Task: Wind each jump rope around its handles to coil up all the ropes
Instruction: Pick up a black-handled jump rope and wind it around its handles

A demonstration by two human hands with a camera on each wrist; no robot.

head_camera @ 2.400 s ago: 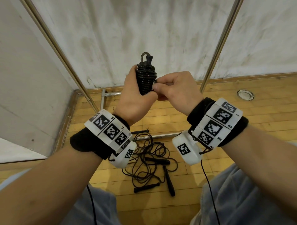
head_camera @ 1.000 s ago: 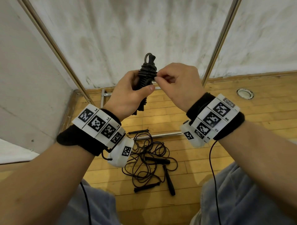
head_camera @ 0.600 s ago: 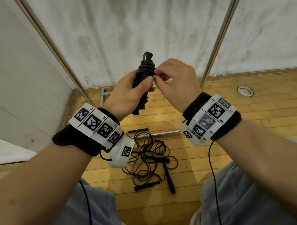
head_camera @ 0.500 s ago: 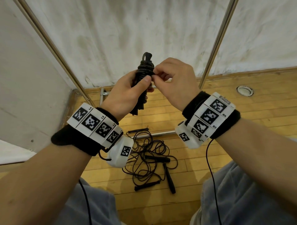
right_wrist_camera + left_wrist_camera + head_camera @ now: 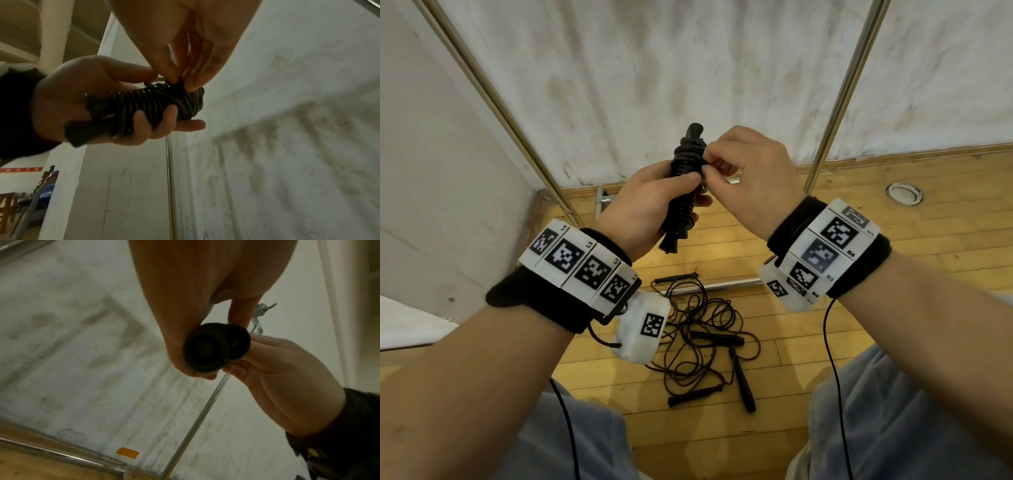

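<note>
Wooden floor [image 5: 893, 246] carries the loose ropes [image 5: 698, 329]. Left hand [image 5: 643, 202] grips the wound rope bundle [image 5: 685, 178]; right hand [image 5: 750, 174] pinches its free end. Risk: a slipped pinch lets the top turns unwind.

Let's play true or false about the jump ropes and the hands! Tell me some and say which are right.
1. The left hand holds a wound rope. True.
2. The right hand rests on the floor. False: it pinches the top of the wound rope.
3. Loose ropes lie on the wooden floor. True.
4. The loose ropes are red. False: they are black.
5. The wound rope lies flat. False: it stands nearly upright in the left hand's grip.
</note>
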